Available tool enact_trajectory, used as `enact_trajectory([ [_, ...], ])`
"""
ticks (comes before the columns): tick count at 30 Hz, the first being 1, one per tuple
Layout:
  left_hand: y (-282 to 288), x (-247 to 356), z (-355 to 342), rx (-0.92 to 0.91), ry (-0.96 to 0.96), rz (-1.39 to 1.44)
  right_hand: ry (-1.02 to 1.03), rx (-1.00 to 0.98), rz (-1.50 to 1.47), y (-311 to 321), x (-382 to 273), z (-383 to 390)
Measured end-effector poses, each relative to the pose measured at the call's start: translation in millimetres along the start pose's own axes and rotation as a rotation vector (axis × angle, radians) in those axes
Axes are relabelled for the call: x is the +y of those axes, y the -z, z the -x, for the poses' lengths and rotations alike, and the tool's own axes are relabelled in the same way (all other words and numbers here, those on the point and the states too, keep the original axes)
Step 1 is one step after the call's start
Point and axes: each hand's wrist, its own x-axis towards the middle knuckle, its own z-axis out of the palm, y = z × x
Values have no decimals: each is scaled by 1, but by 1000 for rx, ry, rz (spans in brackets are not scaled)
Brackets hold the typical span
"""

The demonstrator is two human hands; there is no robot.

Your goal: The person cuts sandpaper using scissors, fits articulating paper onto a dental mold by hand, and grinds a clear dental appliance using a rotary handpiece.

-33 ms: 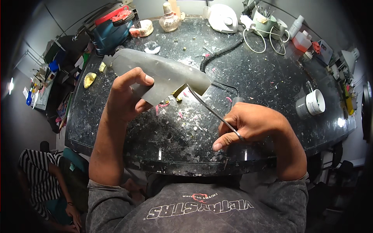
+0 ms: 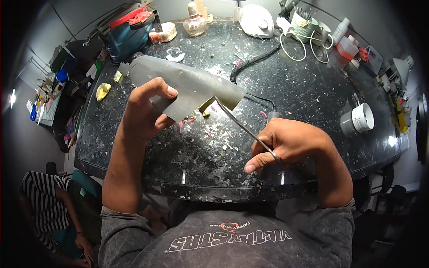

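Our left hand (image 2: pixel 145 114) is clamped on the grey sheet (image 2: pixel 187 85), holding it raised so our right hand (image 2: pixel 290 143), pinching the thin metal tool (image 2: pixel 243 127), reaches beneath its near edge

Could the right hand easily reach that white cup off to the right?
Probably yes: the right hand grips a thin metal tool, but only bare speckled table lies between it and the white cup.

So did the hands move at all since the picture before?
No, nothing visibly changed. The left hand holds the same grey sheet up over the dark speckled table, and the right hand grips the thin metal tool with its tip under the sheet's edge.
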Motion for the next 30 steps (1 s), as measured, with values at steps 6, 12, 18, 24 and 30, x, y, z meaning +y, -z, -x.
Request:
enact_trajectory([
  [6, 2, 14, -1, -139, 135, 176, -43, -64, -1, -4, 5, -3],
  [12, 4, 14, -1, -169, 78, 146, -56, -107, -69, -4, 0, -5],
  [18, 9, 8, -3, -191, 82, 204, -119, -94, -182, -5, -5, -3],
  [24, 3, 17, -2, -196, 102, 202, -106, -99, -214, -4, -5, -2],
  [30, 0, 16, -2, -212, 92, 247, -130, -108, -221, -4, -9, -2],
])
